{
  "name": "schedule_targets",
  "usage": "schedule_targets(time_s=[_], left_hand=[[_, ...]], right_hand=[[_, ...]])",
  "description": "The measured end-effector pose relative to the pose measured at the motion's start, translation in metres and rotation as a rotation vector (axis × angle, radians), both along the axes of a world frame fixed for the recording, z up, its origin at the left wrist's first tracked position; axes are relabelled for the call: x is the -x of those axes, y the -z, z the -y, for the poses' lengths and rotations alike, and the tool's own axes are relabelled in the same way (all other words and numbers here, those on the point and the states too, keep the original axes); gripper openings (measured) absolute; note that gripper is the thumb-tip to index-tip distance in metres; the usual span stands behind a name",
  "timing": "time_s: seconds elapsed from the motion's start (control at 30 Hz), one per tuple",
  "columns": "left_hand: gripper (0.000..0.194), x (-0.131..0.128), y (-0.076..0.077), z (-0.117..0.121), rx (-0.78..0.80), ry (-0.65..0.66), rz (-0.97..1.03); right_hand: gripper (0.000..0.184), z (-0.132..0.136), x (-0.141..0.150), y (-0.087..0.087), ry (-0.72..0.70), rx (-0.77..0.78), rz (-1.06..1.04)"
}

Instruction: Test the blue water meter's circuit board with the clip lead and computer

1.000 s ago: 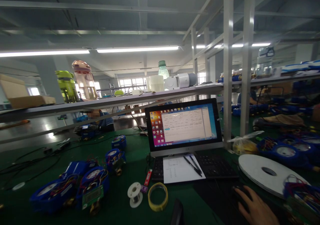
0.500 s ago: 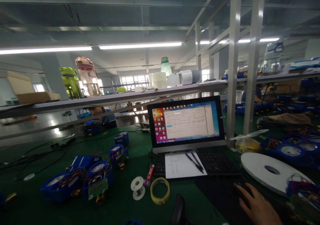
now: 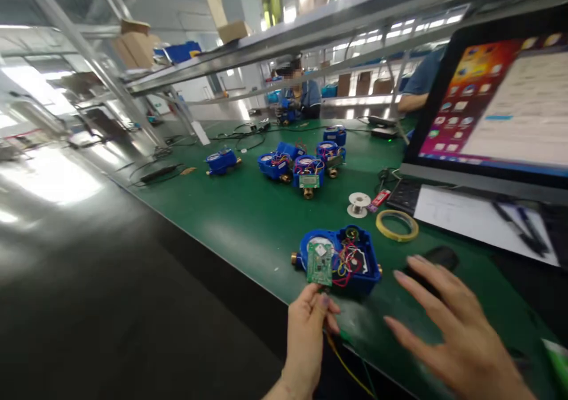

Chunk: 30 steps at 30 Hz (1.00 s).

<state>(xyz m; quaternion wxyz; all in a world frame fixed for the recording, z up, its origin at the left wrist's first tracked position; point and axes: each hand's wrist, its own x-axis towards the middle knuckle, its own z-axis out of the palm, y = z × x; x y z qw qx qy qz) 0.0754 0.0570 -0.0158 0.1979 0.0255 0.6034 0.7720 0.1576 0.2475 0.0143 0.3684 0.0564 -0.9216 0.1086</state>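
Observation:
A blue water-meter housing (image 3: 350, 261) lies open near the front edge of the green bench (image 3: 248, 222), its red and yellow wires showing. My left hand (image 3: 308, 329) is below it, fingers pinched on the bottom edge of a small green circuit board (image 3: 319, 264) that rests over the meter's dial. A thin yellow wire (image 3: 348, 370) trails down beneath that hand. My right hand (image 3: 452, 329) hovers to the right of the meter with fingers spread and nothing in it, just in front of a black mouse (image 3: 437, 257).
Several more blue meters (image 3: 306, 166) stand mid-bench. A solder spool (image 3: 358, 203), a yellow tape ring (image 3: 397, 225), a paper sheet (image 3: 479, 222) with pens and a monitor (image 3: 501, 104) sit at right. People work across the bench (image 3: 297, 92). Dark floor lies left.
The view has swung left and down. My right hand has left the mouse and lifted, fingers spread. My left hand and the open meter with its circuit board have come into view.

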Motion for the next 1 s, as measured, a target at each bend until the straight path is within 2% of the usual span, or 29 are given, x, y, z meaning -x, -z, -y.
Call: schedule_targets(time_s=[0.03, 0.1, 0.2, 0.3, 0.43, 0.57, 0.67, 0.8, 1.0], left_hand=[[0.036, 0.001, -0.001, 0.003, 0.034, 0.030, -0.031], [0.037, 0.002, -0.002, 0.008, 0.057, 0.066, -0.061], [0.038, 0.004, 0.000, 0.014, 0.015, 0.029, -0.043], [0.036, 0.008, 0.006, 0.018, -0.050, -0.058, -0.008], [0.033, 0.013, 0.010, 0.015, -0.172, -0.125, 0.034], [0.030, 0.016, -0.001, 0.008, -0.237, -0.149, 0.028], [0.024, 0.019, -0.011, 0.004, -0.182, -0.144, -0.096], [0.018, 0.023, -0.019, 0.001, -0.015, -0.142, -0.307], [0.017, 0.023, -0.023, 0.000, 0.028, -0.163, -0.348]], right_hand=[[0.044, 0.017, 0.017, -0.007, -0.090, -0.007, 0.026], [0.045, 0.039, 0.048, -0.015, -0.184, -0.034, 0.081], [0.047, 0.049, 0.082, -0.015, -0.235, -0.070, 0.166], [0.048, 0.051, 0.099, -0.012, -0.255, -0.074, 0.223], [0.048, 0.053, 0.102, -0.013, -0.284, -0.005, 0.215], [0.046, 0.046, 0.097, -0.013, -0.277, 0.082, 0.195], [0.041, 0.040, 0.094, -0.014, -0.273, 0.095, 0.185], [0.037, 0.037, 0.092, -0.015, -0.262, 0.112, 0.184], [0.032, 0.037, 0.091, -0.017, -0.288, 0.124, 0.181]])
